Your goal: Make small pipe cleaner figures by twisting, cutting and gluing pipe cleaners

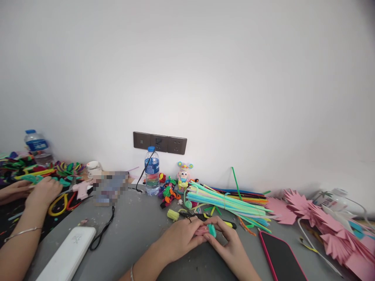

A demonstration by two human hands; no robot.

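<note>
A small coil of fuzzy pink and teal pipe cleaner [211, 230] is held between both hands near the table's front. My left hand [180, 239] wears a dark ring and pinches the pink part with its fingertips. From the other side, my right hand [227, 241] grips the teal end between thumb and fingers. Part of the piece is hidden behind the fingers. Just beyond them lies a tool with black and yellow handles [233, 225], partly covered by my hands. A yellow fuzzy piece [172, 214] lies behind my left hand.
A bundle of pastel pipe cleaners [225, 201], a figurine [183, 177] and a water bottle [152, 171] stand or lie along the wall. A phone [283, 255] is at right, beside pink folded paper [336, 234]. A white power bank [68, 253] and a co-worker's hands [43, 193] are left.
</note>
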